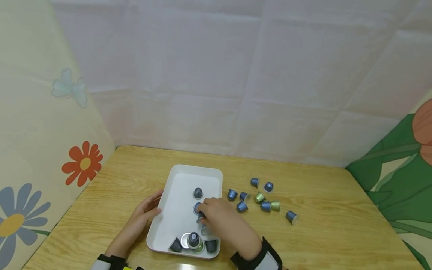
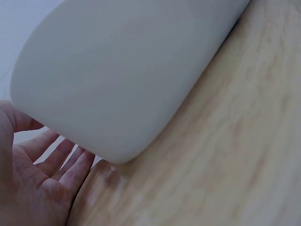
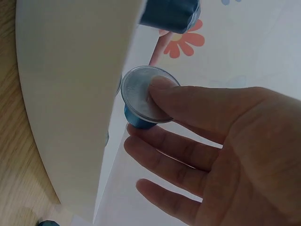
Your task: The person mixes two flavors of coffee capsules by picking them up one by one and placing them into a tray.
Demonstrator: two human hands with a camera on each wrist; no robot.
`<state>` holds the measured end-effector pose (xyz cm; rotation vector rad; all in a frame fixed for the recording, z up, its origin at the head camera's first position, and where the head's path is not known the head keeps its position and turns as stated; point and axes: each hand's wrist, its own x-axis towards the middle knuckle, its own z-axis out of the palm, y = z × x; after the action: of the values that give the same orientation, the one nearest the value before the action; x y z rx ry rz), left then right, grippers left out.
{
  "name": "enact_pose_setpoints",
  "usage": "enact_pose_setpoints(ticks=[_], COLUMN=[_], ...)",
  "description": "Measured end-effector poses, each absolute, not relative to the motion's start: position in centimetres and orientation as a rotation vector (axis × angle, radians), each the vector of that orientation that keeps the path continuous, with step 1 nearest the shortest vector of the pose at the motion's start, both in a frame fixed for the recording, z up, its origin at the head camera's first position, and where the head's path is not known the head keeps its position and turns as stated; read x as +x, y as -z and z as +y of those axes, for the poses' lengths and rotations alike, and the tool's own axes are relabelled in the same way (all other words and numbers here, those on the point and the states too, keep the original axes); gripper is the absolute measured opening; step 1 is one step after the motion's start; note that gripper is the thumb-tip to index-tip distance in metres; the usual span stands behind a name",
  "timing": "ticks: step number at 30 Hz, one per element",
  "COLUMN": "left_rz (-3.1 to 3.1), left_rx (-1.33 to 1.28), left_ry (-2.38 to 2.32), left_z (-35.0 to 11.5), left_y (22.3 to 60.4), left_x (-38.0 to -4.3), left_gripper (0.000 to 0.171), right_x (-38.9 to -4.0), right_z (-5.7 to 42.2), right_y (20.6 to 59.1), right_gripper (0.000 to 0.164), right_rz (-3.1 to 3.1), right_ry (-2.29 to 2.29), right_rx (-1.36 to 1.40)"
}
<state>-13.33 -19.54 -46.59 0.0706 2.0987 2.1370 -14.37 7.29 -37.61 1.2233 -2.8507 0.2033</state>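
A white rectangular tray (image 1: 175,210) lies on the wooden table with several coffee capsules inside. My left hand (image 1: 146,210) rests at its left side, fingers extended against the rim; in the left wrist view the tray's wall covers the fingertips. Over the tray's right part, my right hand (image 1: 221,216) pinches a blue coffee capsule (image 3: 138,89), the thumb on its silver lid and a finger under its body. Just above the hand stands a dark capsule (image 1: 198,193). More capsules, such as a dark one (image 1: 194,239), crowd the tray's near end, some upright, others tipped.
To the right of the tray, several blue capsules (image 1: 242,206) and two green capsules (image 1: 259,197) lie scattered on the table (image 1: 330,217). One blue capsule (image 1: 291,217) sits apart, farther right. A pale cloth (image 1: 236,93) hangs behind the table, with flower-printed panels at both sides.
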Motion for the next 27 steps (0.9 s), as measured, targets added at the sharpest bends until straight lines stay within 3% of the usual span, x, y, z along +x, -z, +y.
enact_pose_setpoints(ticks=[27], left_rz=[2.133], left_rx=[0.044], left_ry=[-2.09], left_z=[-19.55], left_y=[46.7], left_x=[-13.3], left_gripper=[0.06], right_x=[-13.95], right_z=[6.78], right_y=[38.3], right_gripper=[0.017], right_rz=[-2.811], right_ry=[-0.19], right_rx=[1.247])
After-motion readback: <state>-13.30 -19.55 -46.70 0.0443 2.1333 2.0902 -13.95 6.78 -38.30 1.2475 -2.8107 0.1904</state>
